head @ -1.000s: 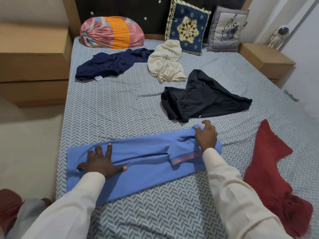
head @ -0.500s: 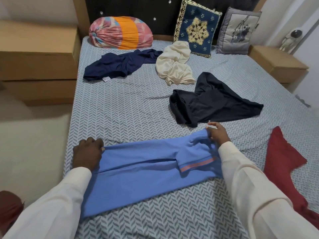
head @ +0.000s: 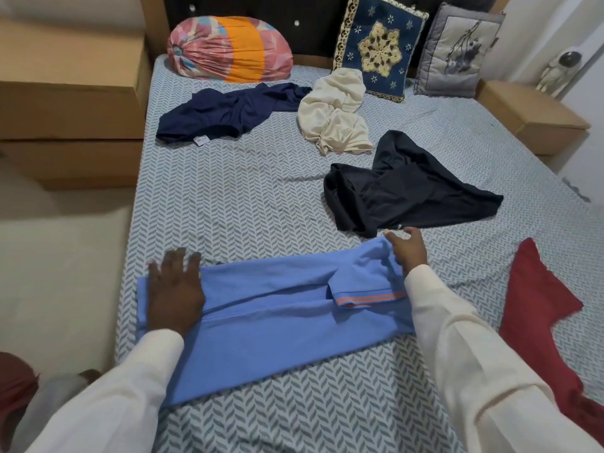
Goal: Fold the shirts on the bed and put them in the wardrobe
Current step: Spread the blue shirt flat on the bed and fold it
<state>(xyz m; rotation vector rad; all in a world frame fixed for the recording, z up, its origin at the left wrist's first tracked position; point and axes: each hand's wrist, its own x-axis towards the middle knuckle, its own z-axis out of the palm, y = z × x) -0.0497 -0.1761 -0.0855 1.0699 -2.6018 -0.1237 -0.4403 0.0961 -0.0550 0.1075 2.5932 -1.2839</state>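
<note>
Your left hand (head: 175, 289), curled a moment ago, now presses flat with fingers spread on the blue shirt (head: 277, 322); your right hand (head: 407, 253) touches its right end, grip unclear.

Bed (head: 228, 197): chevron-print sheet, grey on pale blue.
Blue shirt (head: 277, 322): folded into long strip, flat along foot edge, left half.
Red shirt (head: 536, 308): crumpled, right edge near foot.
Black shirt (head: 405, 191): crumpled, mid-bed toward right edge.
Cream shirt (head: 333, 116): bunched, centre near head; touches navy shirt (head: 228, 112), spread out to its left.
Bundle (head: 228, 49): pink-orange, head edge, left corner.
Blue cushion (head: 379, 50), grey cushion (head: 457, 53): upright along head edge, right half.
</note>
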